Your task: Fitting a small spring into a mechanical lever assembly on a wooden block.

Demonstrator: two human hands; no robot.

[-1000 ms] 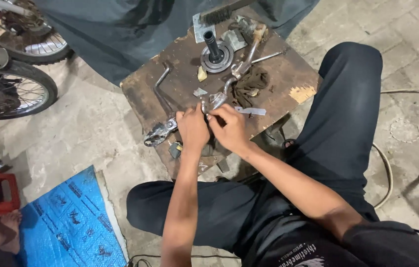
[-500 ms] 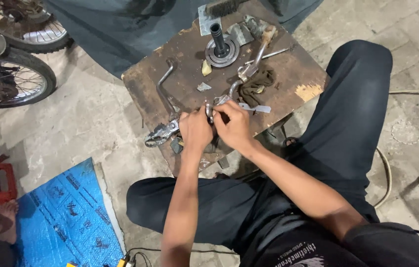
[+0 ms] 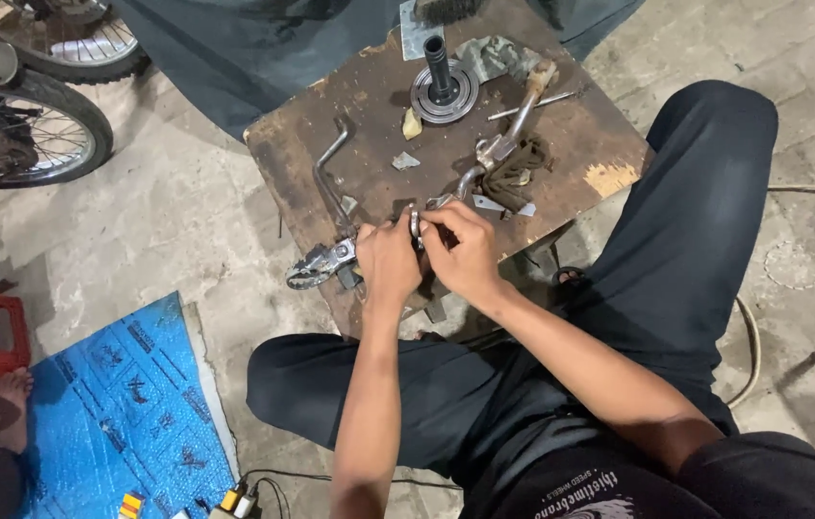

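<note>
A worn wooden board (image 3: 369, 106) serves as a low table in front of the seated person, whose black-trousered legs (image 3: 696, 221) bend around its near and right sides. To the far left stands a spoked wheel (image 3: 32, 135), and a blue sheet (image 3: 119, 404) lies on the floor at near left. On the far part of the board stands a round metal hub with an upright black shaft (image 3: 443, 86); right of it lies a long curved metal lever (image 3: 508, 139) across a dark rag (image 3: 518, 163), and left of it a bent metal rod (image 3: 330, 173) runs toward a toothed footpeg (image 3: 316, 264) at the board's near left edge. Both forearms reach forward from below, wrists meeting at the near edge. The left hand (image 3: 386, 264) and right hand (image 3: 470, 255) are pressed together, fingers curled tight around a small metal ring-like part (image 3: 415, 223), which sits between the fingertips just above the board.
</note>
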